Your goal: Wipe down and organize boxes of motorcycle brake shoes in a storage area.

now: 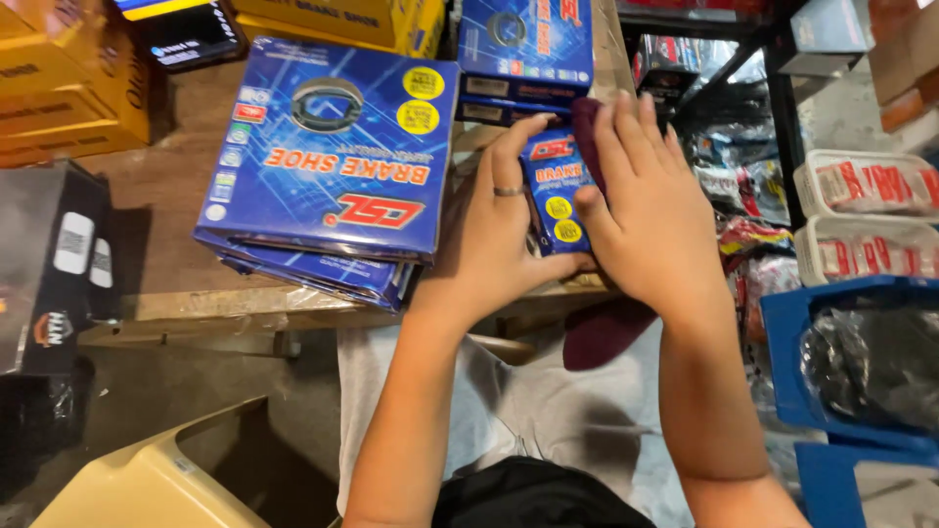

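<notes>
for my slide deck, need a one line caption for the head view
Both hands, left hand and right hand, clasp a small blue box beside a stack of blue boxes.

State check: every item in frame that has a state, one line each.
left hand: gripping the small blue box, ring on one finger
right hand: flat against the box and cloth
small blue box: closed, held between both hands
maroon cloth: under the right hand, hanging off the bench edge
stack of blue boxes: closed, lying flat
black box: closed

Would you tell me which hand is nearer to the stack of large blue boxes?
Left. The left hand sits just beside the stack of large blue boxes; the right hand lies beyond it, farther away.
</notes>
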